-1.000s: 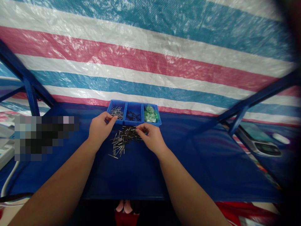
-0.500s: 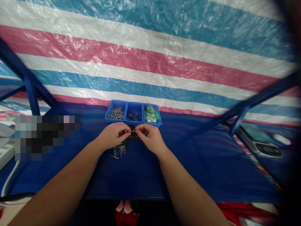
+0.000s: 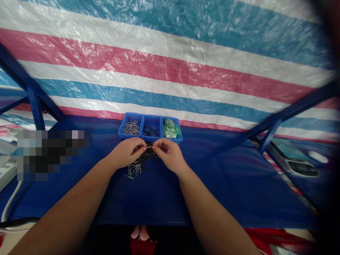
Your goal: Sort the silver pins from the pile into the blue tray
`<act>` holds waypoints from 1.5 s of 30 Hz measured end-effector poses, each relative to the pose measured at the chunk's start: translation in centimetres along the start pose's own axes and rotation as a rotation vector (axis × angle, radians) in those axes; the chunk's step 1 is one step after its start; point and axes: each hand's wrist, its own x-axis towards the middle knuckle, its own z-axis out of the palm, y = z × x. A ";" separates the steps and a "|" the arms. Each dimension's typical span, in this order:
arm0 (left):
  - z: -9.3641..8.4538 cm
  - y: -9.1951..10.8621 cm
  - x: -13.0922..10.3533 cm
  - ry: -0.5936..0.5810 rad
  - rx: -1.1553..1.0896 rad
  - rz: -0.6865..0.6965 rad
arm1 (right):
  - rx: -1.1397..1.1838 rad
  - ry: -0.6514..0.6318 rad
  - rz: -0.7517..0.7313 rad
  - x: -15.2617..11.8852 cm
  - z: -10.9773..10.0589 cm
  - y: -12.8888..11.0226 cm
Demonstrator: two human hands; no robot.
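Note:
Between my two hands, fingertips close together, runs a thin silvery metal pin [image 3: 149, 146]. My left hand [image 3: 127, 152] pinches its left end with thumb and forefinger. At the other end, my right hand [image 3: 171, 154] is closed in a similar pinch; its fingertips hide what else may be there. Below the hands lies a loose pile of black thin pieces [image 3: 151, 154], partly covered by the fingers. Several bare metal pins [image 3: 136, 169] spread from the pile towards the lower left, near my left wrist.
Behind my hands stand three joined blue bins [image 3: 151, 138], holding metal pins [image 3: 131, 127], black pieces [image 3: 152, 130] and green plastic packets [image 3: 170, 128]. They rest on a blue table [image 3: 143, 205]. Blue frame bars flank it; a scale-like device [image 3: 302, 168] stands far right. A striped sheet [image 3: 170, 71] hangs behind.
My fingertips have drawn slightly apart, my left hand shifting a little left, so more of the metal pin shows between them. The pile and bins look the same.

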 end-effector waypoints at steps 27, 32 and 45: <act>0.1 -1.4 0.1 0.178 0.078 -0.204 | -0.830 -0.123 -0.132 0.1 -1.1 0.4; 0.3 -1.4 0.1 0.069 0.059 -0.199 | -0.832 -0.134 -0.118 0.2 -0.7 0.2; 0.3 -1.2 0.2 -0.039 0.098 -0.209 | -0.773 -0.120 -0.072 0.1 -0.5 0.3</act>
